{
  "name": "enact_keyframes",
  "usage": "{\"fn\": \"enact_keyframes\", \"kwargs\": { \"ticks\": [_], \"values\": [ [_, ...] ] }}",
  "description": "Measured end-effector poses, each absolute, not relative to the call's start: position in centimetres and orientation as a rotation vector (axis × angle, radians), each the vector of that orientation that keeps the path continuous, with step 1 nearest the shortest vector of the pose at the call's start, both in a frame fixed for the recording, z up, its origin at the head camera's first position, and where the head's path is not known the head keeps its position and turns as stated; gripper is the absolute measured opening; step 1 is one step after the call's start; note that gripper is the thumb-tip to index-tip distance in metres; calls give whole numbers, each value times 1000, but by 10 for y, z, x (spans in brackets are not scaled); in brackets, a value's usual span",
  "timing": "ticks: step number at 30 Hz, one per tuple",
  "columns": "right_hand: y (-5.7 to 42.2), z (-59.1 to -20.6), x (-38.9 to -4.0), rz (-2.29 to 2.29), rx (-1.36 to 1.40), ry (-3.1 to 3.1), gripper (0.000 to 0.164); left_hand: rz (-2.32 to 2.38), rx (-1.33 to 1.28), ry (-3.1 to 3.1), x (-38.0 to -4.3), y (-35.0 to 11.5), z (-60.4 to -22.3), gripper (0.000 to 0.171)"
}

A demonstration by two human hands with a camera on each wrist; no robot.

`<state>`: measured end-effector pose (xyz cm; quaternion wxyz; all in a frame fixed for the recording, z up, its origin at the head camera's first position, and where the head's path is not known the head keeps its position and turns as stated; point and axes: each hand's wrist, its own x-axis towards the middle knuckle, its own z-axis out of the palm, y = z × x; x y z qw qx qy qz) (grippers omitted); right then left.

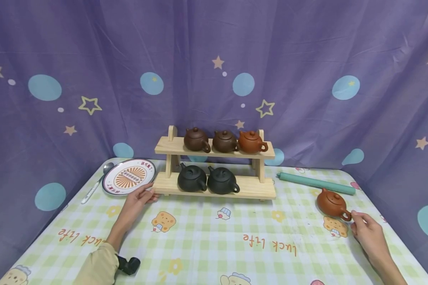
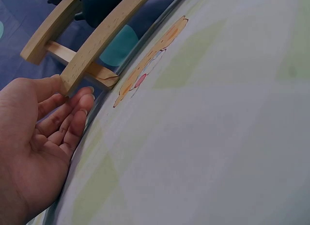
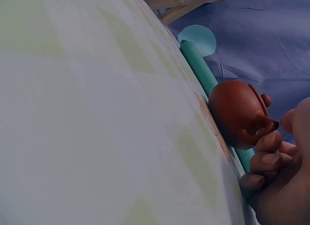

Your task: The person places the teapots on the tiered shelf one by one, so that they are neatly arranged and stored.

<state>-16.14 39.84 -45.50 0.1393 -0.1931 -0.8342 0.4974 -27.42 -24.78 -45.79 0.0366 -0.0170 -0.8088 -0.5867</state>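
Observation:
A reddish-brown teapot (image 1: 332,203) is at the right of the table, its handle pointing toward my right hand (image 1: 370,234). The thumb and fingers pinch the end of that handle, and the right wrist view shows the other fingers curled below it. On the far side, my left hand (image 1: 137,204) grips the left end of the lower board of a two-tier wooden rack (image 1: 251,187). Two black teapots, one left (image 1: 191,178) and one right (image 1: 222,181), stand on this board. The upper board carries two dark brown teapots (image 1: 196,139) and an orange-brown teapot (image 1: 251,142).
A white patterned plate (image 1: 142,165) lies left of the rack, with a spoon (image 1: 92,192) beside it. At the back right is a long green roll (image 1: 317,183), just behind the held teapot. A checked cloth (image 1: 206,241) covers the table, and a purple curtain (image 1: 199,47) hangs behind.

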Motion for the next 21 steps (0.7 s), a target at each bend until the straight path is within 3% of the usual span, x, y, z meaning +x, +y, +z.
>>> {"fn": "enact_keyframes", "kwargs": {
  "ticks": [21],
  "values": [
    [402,-453,-170,1352,-504,-2582,63,-1776,-35,-2507,-274,-248,-456,57]
  ]
}}
